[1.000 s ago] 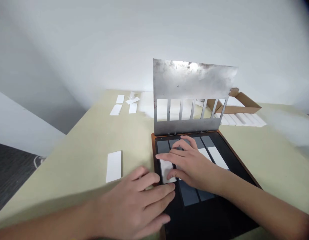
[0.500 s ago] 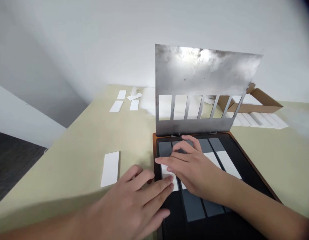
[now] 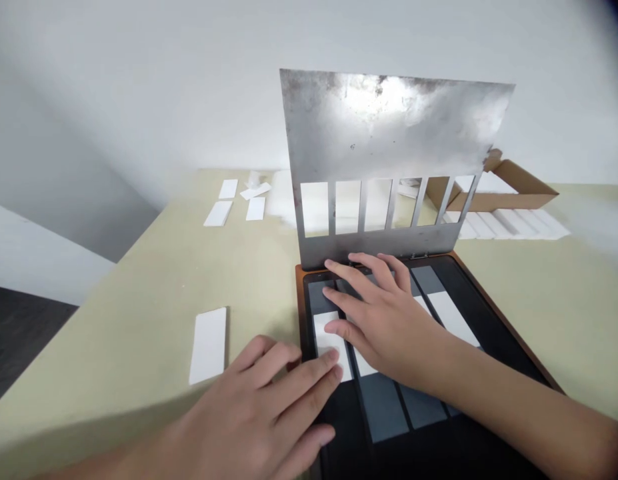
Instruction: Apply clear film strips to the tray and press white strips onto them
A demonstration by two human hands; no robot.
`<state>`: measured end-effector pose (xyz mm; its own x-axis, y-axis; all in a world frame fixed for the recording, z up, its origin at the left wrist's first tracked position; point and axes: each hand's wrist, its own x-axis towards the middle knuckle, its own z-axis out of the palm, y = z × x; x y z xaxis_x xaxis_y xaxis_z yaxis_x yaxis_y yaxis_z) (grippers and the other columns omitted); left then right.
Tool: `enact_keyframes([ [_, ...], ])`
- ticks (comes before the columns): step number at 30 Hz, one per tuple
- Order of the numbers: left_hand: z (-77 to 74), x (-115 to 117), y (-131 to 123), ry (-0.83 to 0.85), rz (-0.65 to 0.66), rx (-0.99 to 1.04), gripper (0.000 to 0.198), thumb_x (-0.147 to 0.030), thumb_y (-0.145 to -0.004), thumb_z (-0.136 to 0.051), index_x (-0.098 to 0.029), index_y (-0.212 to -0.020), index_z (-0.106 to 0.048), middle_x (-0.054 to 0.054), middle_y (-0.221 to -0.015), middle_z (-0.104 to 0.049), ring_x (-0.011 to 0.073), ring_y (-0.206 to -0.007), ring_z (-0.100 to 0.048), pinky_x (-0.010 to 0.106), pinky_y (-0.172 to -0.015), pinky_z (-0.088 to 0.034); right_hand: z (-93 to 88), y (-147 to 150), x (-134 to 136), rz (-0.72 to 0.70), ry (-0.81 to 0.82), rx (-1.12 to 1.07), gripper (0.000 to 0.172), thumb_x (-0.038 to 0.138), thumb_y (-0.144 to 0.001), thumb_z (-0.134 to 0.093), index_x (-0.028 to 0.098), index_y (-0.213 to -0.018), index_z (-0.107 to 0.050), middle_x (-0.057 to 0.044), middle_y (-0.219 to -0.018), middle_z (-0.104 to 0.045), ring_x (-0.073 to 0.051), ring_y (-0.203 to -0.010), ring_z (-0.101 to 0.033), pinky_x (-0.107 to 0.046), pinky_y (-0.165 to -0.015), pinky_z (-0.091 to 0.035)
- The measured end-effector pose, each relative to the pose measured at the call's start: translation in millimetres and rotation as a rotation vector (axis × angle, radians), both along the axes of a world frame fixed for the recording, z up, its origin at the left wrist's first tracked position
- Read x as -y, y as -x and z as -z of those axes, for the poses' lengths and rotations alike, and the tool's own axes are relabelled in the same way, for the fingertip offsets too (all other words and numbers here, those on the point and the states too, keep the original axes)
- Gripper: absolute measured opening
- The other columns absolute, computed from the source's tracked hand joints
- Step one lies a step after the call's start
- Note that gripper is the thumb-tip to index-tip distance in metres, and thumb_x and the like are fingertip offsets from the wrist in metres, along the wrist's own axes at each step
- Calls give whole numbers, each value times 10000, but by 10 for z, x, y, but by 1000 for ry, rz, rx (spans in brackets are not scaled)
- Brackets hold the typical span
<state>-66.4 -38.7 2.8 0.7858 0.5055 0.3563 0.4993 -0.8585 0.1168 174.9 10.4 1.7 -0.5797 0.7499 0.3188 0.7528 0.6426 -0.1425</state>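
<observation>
White cards lie in the slots of a black tray (image 3: 469, 373) with an orange-brown edge. My left hand (image 3: 273, 400) rests with its fingertips on the leftmost white card (image 3: 325, 333), holding nothing. My right hand (image 3: 389, 313) is spread above the slots, its thumb by that card's upper right side and its fingers reaching toward the hinge; it hides part of the middle slots. Behind them a metal plate (image 3: 389, 147) with a row of rectangular openings stands raised on the tray's back edge.
Left of the tray lies a white card stack (image 3: 209, 345). Several white cards (image 3: 229, 189) lie at the table's back left. A cardboard box (image 3: 523, 200) stands at the back right, with a row of white cards (image 3: 509, 224) before it.
My right hand's fingers have spread and lifted, uncovering more of the leftmost card. My left fingertips remain on that card. The view has shifted slightly.
</observation>
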Motion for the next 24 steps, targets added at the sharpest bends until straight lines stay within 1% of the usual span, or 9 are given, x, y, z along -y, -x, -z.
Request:
enact_keyframes([
  [3, 10, -5, 9, -8, 17, -3, 387, -409, -1075, -579, -167, -1352, -700, 10, -1388, -710, 226, -977, -567, 416, -930, -359, -9, -5, 15, -17, 26, 16, 381, 465, -1098, -503, 208, -1217, -757, -72, -1565, -575, -375, -1442, -406, -624, -1188, -248],
  [5, 19, -9, 14, -14, 26, -6, 394, -409, -1074, -583, -158, -1357, -695, 5, -1395, -705, 228, -980, -560, 418, -927, -357, -27, -12, 28, -35, 42, -10, 307, 422, -1094, -527, 238, -1084, -772, -32, -1514, -622, -363, -1423, -427, -613, -1187, -230],
  [7, 25, -9, 17, -19, 28, -17, 410, -418, -1064, -599, -154, -1365, -687, 17, -1400, -697, 229, -984, -559, 418, -927, -359, -39, -14, 40, -67, 68, -54, 231, 365, -1079, -565, 246, -993, -743, -6, -1370, -713, -328, -1352, -492, -595, -1186, -206],
  [9, 25, -7, 20, -18, 24, -21, 409, -417, -1061, -601, -160, -1370, -683, 38, -1379, -695, 228, -986, -560, 413, -932, -364, -36, -8, 48, -95, 97, -98, 123, 308, -1054, -609, 243, -1006, -701, 3, -1152, -777, -278, -1240, -557, -570, -1188, -191],
  [11, 17, -7, 27, 5, -4, 5, 367, -389, -1059, -598, -189, -1353, -692, 61, -1273, -702, 232, -988, -559, 396, -924, -380, -27, 6, 54, -100, 113, -136, 46, 245, -1022, -643, 228, -1056, -668, -1, -1003, -780, -248, -1143, -586, -549, -1184, -198],
  [14, -3, -17, 49, 84, -55, 59, 302, -334, -1043, -609, -248, -1314, -709, 73, -1089, -646, 231, -971, -547, 350, -874, -416, -24, 24, 64, -91, 108, -165, 172, 197, -996, -655, 203, -1168, -650, -20, -946, -774, -243, -1083, -591, -546, -1178, -216],
  [16, -13, -28, 64, 124, -57, 73, 294, -317, -1036, -614, -263, -1309, -710, 71, -1052, -605, 225, -955, -536, 329, -848, -432, -29, 23, 72, -118, 92, -154, 211, 190, -1003, -647, 226, -1211, -665, -6, -931, -775, -240, -1059, -593, -555, -1185, -202],
  [20, -7, -49, 70, 161, -70, 106, 293, -291, -1039, -605, -268, -1311, -713, 73, -1056, -575, 224, -970, -525, 325, -846, -443, -31, -2, 91, -196, 31, -107, 171, 110, -958, -659, 262, -990, -730, 35, -943, -779, -236, -1052, -592, -573, -1212, -149],
  [24, 14, -49, 65, 173, -71, 114, 290, -283, -1040, -604, -274, -1305, -721, 76, -1081, -577, 225, -973, -523, 333, -855, -451, -13, -9, 113, -202, -8, -100, 191, 72, -909, -682, 244, -970, -738, 36, -936, -778, -236, -1049, -599, -578, -1219, -159],
])
